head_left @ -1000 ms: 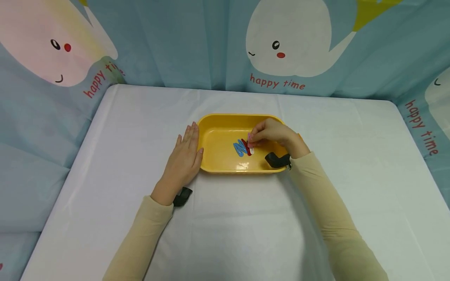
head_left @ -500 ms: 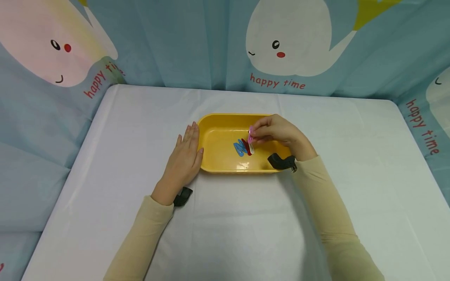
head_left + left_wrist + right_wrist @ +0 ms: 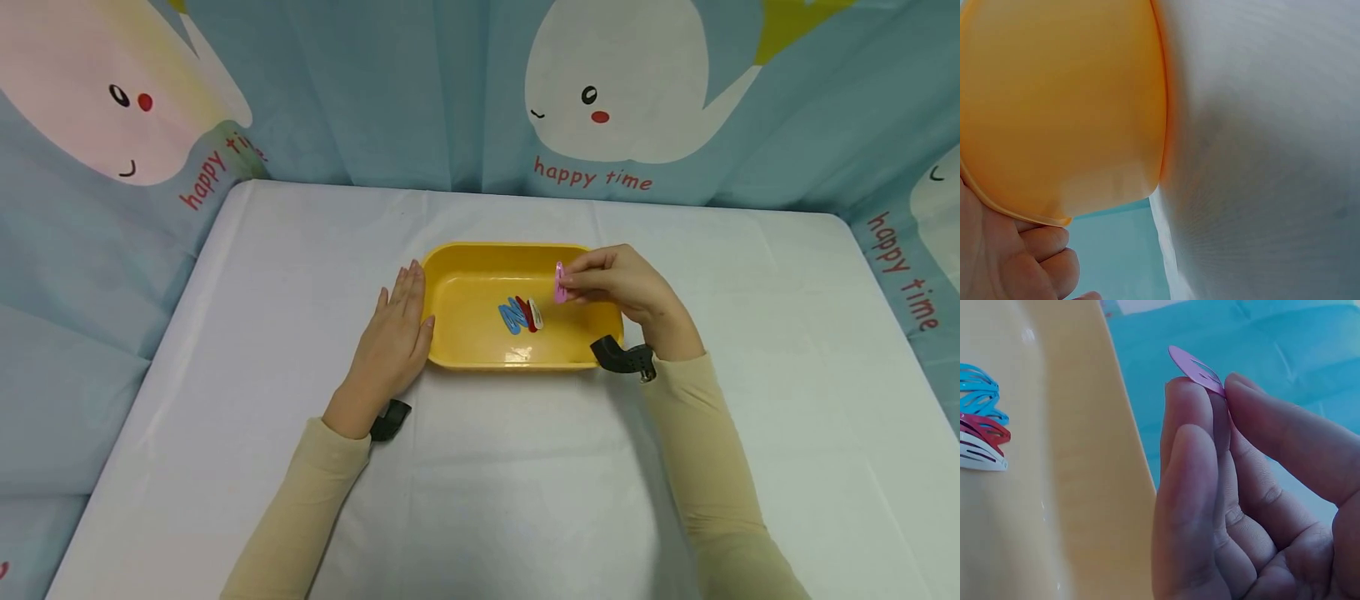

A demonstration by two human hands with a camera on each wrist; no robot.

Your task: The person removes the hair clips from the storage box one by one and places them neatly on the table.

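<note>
A pink snap hair clip (image 3: pixel 560 282) is pinched between the thumb and fingertips of my right hand (image 3: pixel 626 287), raised over the right part of the yellow tray (image 3: pixel 465 350). Below and to its left, several more hair clips lie side by side in the tray: blue ones (image 3: pixel 513 316), red ones (image 3: pixel 527 314) and a white one (image 3: pixel 536 314). In the right wrist view the pink clip (image 3: pixel 1197 370) sticks up past the fingertips. My left hand (image 3: pixel 392 333) lies with straight fingers against the tray's left rim; the left wrist view shows the tray's outer wall (image 3: pixel 1066 106) beside it.
The tray stands on a table with a white cloth (image 3: pixel 487 483). A blue curtain (image 3: pixel 390 92) with printed whales hangs behind the table and along its sides. A black strap (image 3: pixel 622 357) is on the right wrist, another (image 3: pixel 390 420) on the left.
My right hand has lifted the pink hair clip off from beside the white one and moved it to the right. The left hand has stayed at the rim.
</note>
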